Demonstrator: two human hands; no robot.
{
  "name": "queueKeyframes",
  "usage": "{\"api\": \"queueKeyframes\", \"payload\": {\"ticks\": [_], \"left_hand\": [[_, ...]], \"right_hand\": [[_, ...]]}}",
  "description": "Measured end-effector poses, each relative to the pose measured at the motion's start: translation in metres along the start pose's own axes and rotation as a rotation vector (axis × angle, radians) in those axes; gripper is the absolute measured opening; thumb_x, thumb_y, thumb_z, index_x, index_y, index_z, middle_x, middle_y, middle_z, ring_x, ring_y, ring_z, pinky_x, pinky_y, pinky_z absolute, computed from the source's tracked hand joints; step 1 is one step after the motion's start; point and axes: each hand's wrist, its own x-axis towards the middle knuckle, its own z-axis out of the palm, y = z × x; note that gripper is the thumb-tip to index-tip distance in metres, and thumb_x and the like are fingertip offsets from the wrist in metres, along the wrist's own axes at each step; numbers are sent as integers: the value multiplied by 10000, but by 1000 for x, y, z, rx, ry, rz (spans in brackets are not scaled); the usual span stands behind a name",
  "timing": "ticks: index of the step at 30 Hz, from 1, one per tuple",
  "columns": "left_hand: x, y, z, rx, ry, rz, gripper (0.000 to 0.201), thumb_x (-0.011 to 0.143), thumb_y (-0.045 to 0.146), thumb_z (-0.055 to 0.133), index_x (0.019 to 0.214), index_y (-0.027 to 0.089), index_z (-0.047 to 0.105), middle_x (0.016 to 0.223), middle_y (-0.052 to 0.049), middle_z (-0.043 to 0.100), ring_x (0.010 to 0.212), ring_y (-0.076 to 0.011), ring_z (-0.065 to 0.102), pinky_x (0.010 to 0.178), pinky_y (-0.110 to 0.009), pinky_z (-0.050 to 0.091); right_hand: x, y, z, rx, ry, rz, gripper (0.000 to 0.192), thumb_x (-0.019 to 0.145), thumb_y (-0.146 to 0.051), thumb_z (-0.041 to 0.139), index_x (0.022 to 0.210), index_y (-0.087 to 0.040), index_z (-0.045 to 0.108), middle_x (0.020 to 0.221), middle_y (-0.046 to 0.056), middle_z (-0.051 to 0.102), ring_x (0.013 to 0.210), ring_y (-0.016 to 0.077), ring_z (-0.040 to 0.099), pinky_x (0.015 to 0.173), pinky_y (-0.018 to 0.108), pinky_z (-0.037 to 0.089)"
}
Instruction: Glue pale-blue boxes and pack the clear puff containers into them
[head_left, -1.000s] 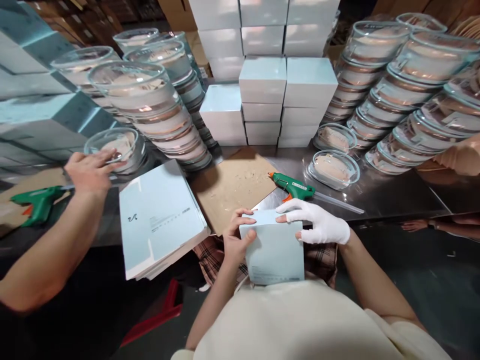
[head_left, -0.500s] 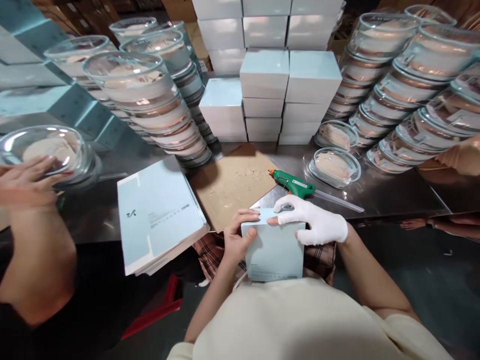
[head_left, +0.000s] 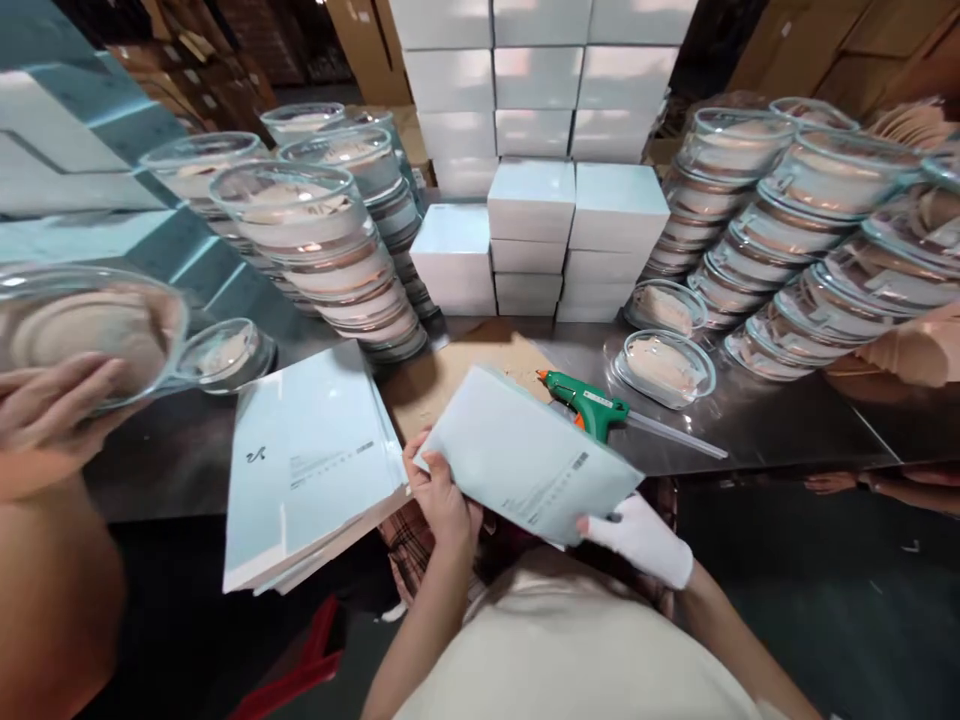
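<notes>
A light blue box [head_left: 525, 450] with small printed text and a barcode is tilted in front of me, its broad face towards me. My left hand [head_left: 442, 490], bare, grips its left edge with the thumb on the face. At the lower right corner my right hand [head_left: 637, 535], in a white glove with a bare thumb tip, holds the box too; its other fingers are hidden behind. Just past the box lies a green glue gun [head_left: 589, 400] with a clear glue stick. A brown cardboard sheet [head_left: 465, 360] is partly covered by the box.
A stack of flat light blue printed pieces [head_left: 315, 470] overhangs the table edge at left. Stacked clear containers [head_left: 337, 260] stand left, and more containers [head_left: 787, 240] right. White-and-blue boxes [head_left: 532, 210] rise behind. At far left, a co-worker's hand [head_left: 67, 410] holds a clear oval container [head_left: 161, 350].
The box has swung up from near my lap, turning its printed face into a slant over the cardboard. My right hand moved from its top to its lower right corner. The co-worker's container was lifted.
</notes>
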Motion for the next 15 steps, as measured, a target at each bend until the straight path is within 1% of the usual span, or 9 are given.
{"api": "queueKeyframes", "payload": {"ticks": [2,3,4,5,7,9,11,13,15], "left_hand": [[-12,1,3,68,-59,-17,467,945,699,625,1068,248,618,1311,-109,684,1132,-233,699,966,-359,562],[-17,4,3,149,-99,30,457,931,678,662,1063,242,629,1416,-135,636,1262,-266,657,1038,-391,538],[-20,10,2,238,-151,121,456,900,646,725,1093,242,640,1514,-152,570,1400,-302,574,1126,-434,488],[-20,18,1,327,-213,242,510,848,610,803,1172,251,640,1591,-162,502,1517,-337,459,1212,-489,406],[-13,36,2,473,-370,485,860,698,561,942,1408,271,552,1663,-192,418,1637,-405,228,1311,-618,166],[0,52,5,588,-570,622,1117,606,553,995,1538,258,454,1653,-228,435,1653,-473,105,1283,-716,-50],[12,59,5,655,-743,626,1030,652,545,973,1521,261,497,1586,-215,528,1639,-505,132,1234,-752,-160],[17,54,-4,619,-753,578,824,713,547,934,1410,273,590,1448,-168,647,1580,-492,333,1246,-734,-155],[15,40,-19,515,-567,473,793,687,572,938,1340,273,603,1358,-125,677,1441,-430,543,1305,-681,1]], "right_hand": [[5,-15,-7,-7,407,-88,474,852,-637,761,947,-174,795,867,59,790,735,224,704,694,329,604],[9,-25,-15,-64,524,-163,425,889,-595,743,964,-180,795,885,58,796,736,216,706,709,322,597],[13,-37,-24,-160,538,-265,356,916,-537,735,967,-190,796,885,52,798,729,204,706,716,307,584],[17,-50,-33,-282,462,-383,283,941,-473,722,956,-201,799,865,44,797,715,189,703,712,289,567],[24,-76,-43,-536,166,-596,204,987,-369,670,936,-223,803,803,29,784,680,162,693,695,259,534],[31,-97,-42,-682,-60,-753,238,1032,-333,597,949,-245,801,790,22,778,686,145,698,712,244,526],[39,-109,-43,-680,-181,-845,268,1052,-394,578,993,-260,802,855,24,795,759,144,730,769,242,547],[51,-109,-60,-578,-151,-832,361,1052,-511,556,1090,-249,802,986,40,811,893,163,763,861,263,571],[68,-98,-98,-558,89,-665,505,1041,-591,513,1213,-200,782,1139,74,798,1057,214,759,976,326,566]]}}
